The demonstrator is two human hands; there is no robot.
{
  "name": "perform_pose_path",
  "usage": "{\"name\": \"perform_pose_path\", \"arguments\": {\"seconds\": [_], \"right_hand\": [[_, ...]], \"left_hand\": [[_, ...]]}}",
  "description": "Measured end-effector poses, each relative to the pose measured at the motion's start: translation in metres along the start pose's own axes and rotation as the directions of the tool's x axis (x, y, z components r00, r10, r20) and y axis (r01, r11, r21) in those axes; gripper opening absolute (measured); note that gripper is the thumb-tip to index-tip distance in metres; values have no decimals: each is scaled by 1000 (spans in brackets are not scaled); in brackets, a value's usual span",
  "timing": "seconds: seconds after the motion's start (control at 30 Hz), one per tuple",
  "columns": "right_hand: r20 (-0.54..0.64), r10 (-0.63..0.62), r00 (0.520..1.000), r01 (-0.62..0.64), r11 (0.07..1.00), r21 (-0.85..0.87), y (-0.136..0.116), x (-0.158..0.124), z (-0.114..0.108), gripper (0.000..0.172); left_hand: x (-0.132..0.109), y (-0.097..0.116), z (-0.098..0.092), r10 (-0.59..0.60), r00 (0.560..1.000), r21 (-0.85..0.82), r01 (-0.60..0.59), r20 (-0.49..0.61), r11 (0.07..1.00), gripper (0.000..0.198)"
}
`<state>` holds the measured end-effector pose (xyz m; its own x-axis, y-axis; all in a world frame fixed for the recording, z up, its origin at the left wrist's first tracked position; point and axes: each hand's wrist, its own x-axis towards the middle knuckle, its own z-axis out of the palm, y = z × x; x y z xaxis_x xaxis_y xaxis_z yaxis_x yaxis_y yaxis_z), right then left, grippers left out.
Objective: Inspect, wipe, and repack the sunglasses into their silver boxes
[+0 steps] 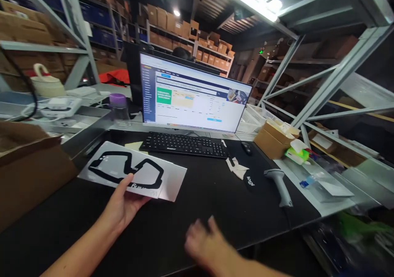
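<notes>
One flat silver package: held tilted over the black desk mat, nearer than the keyboard — a thick black outline on its face.
Left hand: pinching the package's near edge, thumb on top.
Right hand: blurred near the mat's front edge — cannot tell whether it holds anything.
Grey scanner: lying at right.
Monitor: lit, behind the keyboard.

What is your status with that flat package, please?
Left hand gripping flat package. Right hand blurred, apparently empty. Scanner off to the right, not between the hands.
</notes>
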<state>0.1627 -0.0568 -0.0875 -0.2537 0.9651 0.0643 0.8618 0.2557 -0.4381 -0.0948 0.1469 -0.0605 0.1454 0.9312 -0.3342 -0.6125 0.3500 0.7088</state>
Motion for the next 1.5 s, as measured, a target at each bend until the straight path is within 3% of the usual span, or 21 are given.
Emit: {"name": "perform_pose_path", "arguments": {"seconds": [0.07,0.13,0.23,0.3,0.33,0.4,0.43,0.5,0.57,0.6,0.7,0.8,0.87,0.97,1.03,1.07,1.1,1.17,1.27,1.37,1.5], "right_hand": [[44,-142,989,140,989,36,-6,8,11,51],[22,-172,985,171,984,43,-3,23,4,45],[-115,63,991,-62,998,9,11,54,-19,51],[-92,237,967,-237,971,12,15,69,-29,59],[-1,231,973,-230,973,30,14,73,-32,65],[175,49,983,-72,989,130,4,76,-34,71],[167,-53,985,23,984,178,-3,77,-35,72],[-58,-132,990,139,979,147,-16,86,-40,82],[-326,-129,937,135,991,-4,-24,106,-46,104],[-373,-136,918,125,991,-54,-24,118,-49,115],[-285,-143,948,161,986,42,-16,149,-50,128],[-243,-124,962,176,963,204,2,161,-51,120],[-241,-80,967,140,959,246,21,158,-56,116],[-214,-19,977,83,952,294,55,146,-67,115],[-193,-12,981,74,946,315,77,137,-71,115],[-187,-15,982,76,943,324,86,134,-71,116],[-186,-15,982,77,940,332,93,131,-70,116],[-188,-12,982,78,934,347,101,127,-67,116],[-163,4,987,57,926,373,102,124,-65,115],[-133,35,990,20,921,388,103,122,-72,116],[-99,32,995,3,940,340,109,119,-90,118]], "left_hand": [[0,-1,-2,-14,1000,-16,14,8,1000,17],[-1,-3,-3,-9,1000,-27,9,2,1000,15],[-1,-5,-4,-4,1000,-40,4,-4,999,16],[-2,-6,-4,-10,1000,-46,10,-2,999,17],[-3,-6,-4,-18,1000,-48,18,1,999,18],[-3,-5,-3,-32,999,-50,33,8,998,18],[-3,-5,-1,-38,999,-51,38,13,998,19],[-4,-5,3,-43,999,-52,45,22,998,22],[-8,-7,9,-52,998,-49,53,27,997,27],[-10,-9,12,-65,997,-45,66,30,997,30],[-22,-18,18,-136,990,-26,137,41,990,38],[-34,-30,11,-219,974,12,219,57,976,48],[-42,-33,-2,-278,957,172,261,87,950,61],[-51,-19,-20,-252,946,596,85,203,799,75],[-52,5,-22,-35,950,728,-213,309,652,62],[-49,19,-20,112,933,744,-343,343,573,60],[-44,33,-17,281,886,726,-463,369,508,75],[-26,52,-10,336,799,698,-600,498,392,110],[8,56,-4,166,800,707,-590,576,389,128],[29,47,-6,96,805,718,-569,585,401,106],[27,57,-9,140,799,715,-589,585,377,92]]}}
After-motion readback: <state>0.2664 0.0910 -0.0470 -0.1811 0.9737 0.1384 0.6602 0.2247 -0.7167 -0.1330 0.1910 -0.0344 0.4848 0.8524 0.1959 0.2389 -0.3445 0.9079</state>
